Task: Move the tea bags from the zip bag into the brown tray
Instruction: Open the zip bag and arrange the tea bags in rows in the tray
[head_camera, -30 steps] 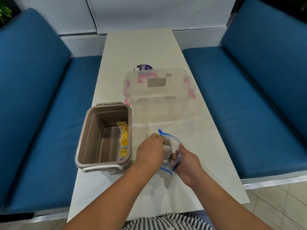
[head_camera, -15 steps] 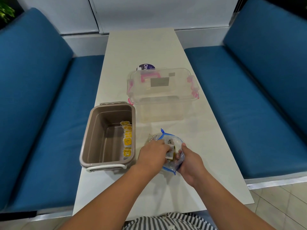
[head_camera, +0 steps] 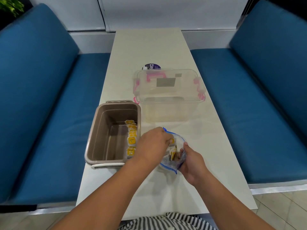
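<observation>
Both sets of fingers were busy: the left hand (head_camera: 152, 143) pinched a yellow tea bag (head_camera: 172, 141), now risen to the zip bag (head_camera: 169, 165) mouth from deeper inside; the right hand (head_camera: 191, 161) gripped the bag's side. Near the table (head_camera: 149, 47) left edge, the brown tray (head_camera: 93, 138) held several already. I judged another transfer imminent.

Far end of the counter (head_camera: 149, 47) lies open; the near half is crowded.
The tray (head_camera: 103, 133) hugs the left edge and the box (head_camera: 167, 105) stands toward the right edge, a narrow gap between them; the bag (head_camera: 179, 140) lies just nearer.
</observation>
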A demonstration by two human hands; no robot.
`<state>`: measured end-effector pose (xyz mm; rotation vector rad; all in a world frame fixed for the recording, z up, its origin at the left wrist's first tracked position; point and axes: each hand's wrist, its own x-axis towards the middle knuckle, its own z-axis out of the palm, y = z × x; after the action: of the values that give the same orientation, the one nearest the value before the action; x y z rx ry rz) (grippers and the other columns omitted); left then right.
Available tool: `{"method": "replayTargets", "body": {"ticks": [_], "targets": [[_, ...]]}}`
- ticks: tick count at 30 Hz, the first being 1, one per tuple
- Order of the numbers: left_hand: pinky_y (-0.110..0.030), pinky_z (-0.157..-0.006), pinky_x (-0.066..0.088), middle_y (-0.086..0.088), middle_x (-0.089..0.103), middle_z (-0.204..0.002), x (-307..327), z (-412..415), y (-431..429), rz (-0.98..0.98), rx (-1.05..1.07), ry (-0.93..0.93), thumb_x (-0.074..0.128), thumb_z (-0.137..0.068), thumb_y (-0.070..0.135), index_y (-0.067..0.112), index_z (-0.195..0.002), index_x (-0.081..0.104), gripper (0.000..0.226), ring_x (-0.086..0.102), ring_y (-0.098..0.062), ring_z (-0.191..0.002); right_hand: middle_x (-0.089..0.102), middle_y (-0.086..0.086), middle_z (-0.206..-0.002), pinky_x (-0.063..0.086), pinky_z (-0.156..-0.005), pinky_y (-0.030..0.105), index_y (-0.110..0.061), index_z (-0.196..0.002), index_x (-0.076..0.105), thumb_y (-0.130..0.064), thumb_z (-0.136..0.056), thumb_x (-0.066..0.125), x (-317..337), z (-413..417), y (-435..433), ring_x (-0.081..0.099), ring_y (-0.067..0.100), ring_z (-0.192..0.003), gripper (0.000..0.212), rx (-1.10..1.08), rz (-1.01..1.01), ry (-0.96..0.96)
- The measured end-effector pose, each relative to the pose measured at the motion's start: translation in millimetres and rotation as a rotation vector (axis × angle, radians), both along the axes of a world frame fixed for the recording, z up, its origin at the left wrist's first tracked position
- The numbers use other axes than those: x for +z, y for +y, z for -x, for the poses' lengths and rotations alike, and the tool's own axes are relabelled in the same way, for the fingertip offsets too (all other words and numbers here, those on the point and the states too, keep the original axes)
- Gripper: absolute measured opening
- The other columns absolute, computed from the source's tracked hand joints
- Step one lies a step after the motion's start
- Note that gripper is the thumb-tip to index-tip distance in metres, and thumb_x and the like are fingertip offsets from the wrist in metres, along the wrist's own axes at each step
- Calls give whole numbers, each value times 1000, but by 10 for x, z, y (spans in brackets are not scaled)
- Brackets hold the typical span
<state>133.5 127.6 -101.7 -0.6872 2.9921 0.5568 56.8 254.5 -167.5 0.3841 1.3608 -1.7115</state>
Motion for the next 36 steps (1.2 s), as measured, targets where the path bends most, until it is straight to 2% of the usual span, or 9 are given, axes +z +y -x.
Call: {"method": "replayTargets", "body": {"ticks": [5, 8, 12, 16, 21, 25, 28, 32, 36], "targets": [[-38, -85, 51, 7, 69, -105, 377, -151, -177, -51, 98, 170, 56, -98, 34, 33, -112, 73, 21, 61, -17, -98, 71, 15, -115, 50, -106, 56, 7, -129, 58, -30, -109, 48, -17, -5, -95, 69, 35, -114, 43, -19, -34, 23], [-38, -85, 49, 9, 68, -103, 535, -250, -367, -9, 118, 267, 64, -94, 32, 32, -105, 76, 16, 60, -17, -99, 69, 10, -107, 52, -103, 54, 2, -125, 61, -28, -109, 49, 7, -14, -154, 69, 31, -106, 36, -25, -32, 23], [-37, -83, 49, 10, 70, -97, 739, -403, -626, 38, 141, 321, 67, -92, 30, 29, -102, 77, 15, 61, -15, -94, 70, 22, -127, 53, -103, 55, 2, -134, 59, -32, -109, 47, -30, -4, -203, 69, 37, -117, 44, -1, -51, 25], [-31, -75, 49, 11, 72, -92, 842, -579, -834, 78, 206, 200, 67, -92, 35, 34, -101, 76, 13, 59, -13, -86, 77, 13, -112, 49, -106, 57, 1, -129, 60, -33, -108, 49, -69, 20, -235, 68, 34, -105, 42, -3, -34, 10], [-27, -63, 44, 15, 61, -73, 695, -709, -1023, 103, 166, -98, 66, -92, 37, 36, -94, 74, 8, 50, -6, -66, 60, 11, -104, 39, -112, 62, 2, -122, 60, -36, -104, 58, -187, 57, -231, 44, 32, -85, 42, -58, -8, -20], [-30, -72, 53, 12, 70, -87, 409, -710, -1065, 29, 48, -333, 70, -90, 33, 33, -97, 76, 9, 62, -11, -80, 66, 6, -87, 53, -100, 51, -3, -109, 64, -32, -107, 53, -130, 10, -228, 61, 28, -73, 31, 1, 11, 7], [-25, -70, 47, 11, 68, -93, 191, -678, -1066, -19, -30, -453, 70, -90, 27, 32, -104, 75, 15, 63, -13, -83, 79, 2, -87, 56, -87, 46, -6, -112, 65, -29, -110, 44, -76, 9, -216, 79, 21, -82, 31, 24, 9, 29], [-27, -68, 49, 3, 66, -89, -37, -595, -1079, -10, -67, -512, 67, -90, 20, 28, -106, 74, 19, 62, -17, -77, 76, 0, -79, 57, -82, 45, -7, -103, 63, -28, -110, 46, -35, 3, -243, 78, 19, -79, 28, 22, 1, 24], [-34, -75, 58, -4, 68, -94, -190, -512, -1106, 14, -70, -527, 65, -91, 18, 24, -111, 72, 23, 65, -22, -81, 63, 5, -91, 57, -92, 48, -8, -101, 63, -31, -106, 53, -57, 6, -255, 71, 26, -96, 25, -17, -10, -2]]}}
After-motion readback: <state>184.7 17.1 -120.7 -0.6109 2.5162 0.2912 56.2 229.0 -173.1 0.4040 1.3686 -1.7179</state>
